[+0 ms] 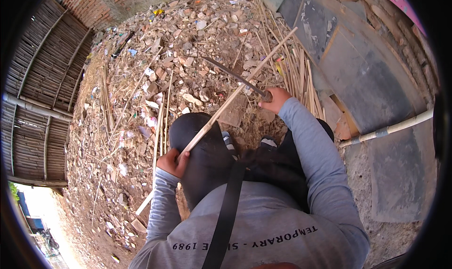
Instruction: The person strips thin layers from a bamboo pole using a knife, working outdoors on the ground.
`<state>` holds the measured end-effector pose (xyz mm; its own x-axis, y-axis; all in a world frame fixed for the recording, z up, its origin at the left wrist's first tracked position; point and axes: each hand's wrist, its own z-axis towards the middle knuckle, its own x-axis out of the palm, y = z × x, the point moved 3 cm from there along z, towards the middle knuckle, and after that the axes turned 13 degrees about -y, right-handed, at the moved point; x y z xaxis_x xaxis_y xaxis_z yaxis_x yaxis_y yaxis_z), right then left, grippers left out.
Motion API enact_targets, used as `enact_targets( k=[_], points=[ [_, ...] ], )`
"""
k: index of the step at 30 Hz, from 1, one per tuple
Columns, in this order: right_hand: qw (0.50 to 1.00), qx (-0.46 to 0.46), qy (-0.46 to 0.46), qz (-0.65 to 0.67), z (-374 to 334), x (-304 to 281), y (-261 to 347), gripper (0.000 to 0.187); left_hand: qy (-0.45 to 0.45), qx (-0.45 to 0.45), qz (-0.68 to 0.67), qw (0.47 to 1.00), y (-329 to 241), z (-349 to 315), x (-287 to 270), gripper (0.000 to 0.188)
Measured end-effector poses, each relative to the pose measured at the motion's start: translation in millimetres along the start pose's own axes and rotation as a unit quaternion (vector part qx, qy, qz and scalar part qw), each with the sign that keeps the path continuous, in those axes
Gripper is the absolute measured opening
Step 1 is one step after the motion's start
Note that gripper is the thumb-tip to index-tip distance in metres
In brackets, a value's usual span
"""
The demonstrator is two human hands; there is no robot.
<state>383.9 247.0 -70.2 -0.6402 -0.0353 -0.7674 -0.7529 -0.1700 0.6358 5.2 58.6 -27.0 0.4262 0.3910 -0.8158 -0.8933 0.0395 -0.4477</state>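
Observation:
My left hand is closed around a long pale bamboo strip beside my left knee. The strip slants from the lower left, over my thigh, up to the far right. In my right hand is the handle of a long knife with a dark, narrow blade. Its blade points up and to the left and crosses the strip ahead of my knees. Whether the edge touches the bamboo or has cut into it, I cannot tell. My palm and fingers hide most of the handle.
Rubble and litter cover the ground. More bamboo strips lie in a heap at the right, others by my left knee. Dark flat panels and a pale pole lie at the right. A bamboo wall stands at the left.

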Motion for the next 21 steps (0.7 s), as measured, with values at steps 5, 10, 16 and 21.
enact_targets(
  k=[5, 10, 16, 21],
  points=[
    [1.0, -0.004, 0.008, -0.014, 1.7, 2.0, -1.4, 0.049, 0.008, -0.001, -0.004, 1.0, -3.1, 1.6, -0.4, 0.043],
    [1.0, -0.008, 0.017, -0.01, -0.1, -2.0, 2.9, 0.044, 0.009, 0.002, 0.0, 1.0, -3.4, 2.4, 0.9, 0.042],
    [0.998, -0.002, 0.06, -0.024, 2.5, 5.9, -4.8, 0.042, 0.017, -0.003, -0.001, 1.0, 0.1, 3.1, 2.5, 0.042],
    [0.998, 0.01, 0.056, -0.018, 0.3, 2.4, 1.0, 0.041, 0.017, -0.013, -0.003, 1.0, -2.0, 2.8, 0.8, 0.041]
  ],
)
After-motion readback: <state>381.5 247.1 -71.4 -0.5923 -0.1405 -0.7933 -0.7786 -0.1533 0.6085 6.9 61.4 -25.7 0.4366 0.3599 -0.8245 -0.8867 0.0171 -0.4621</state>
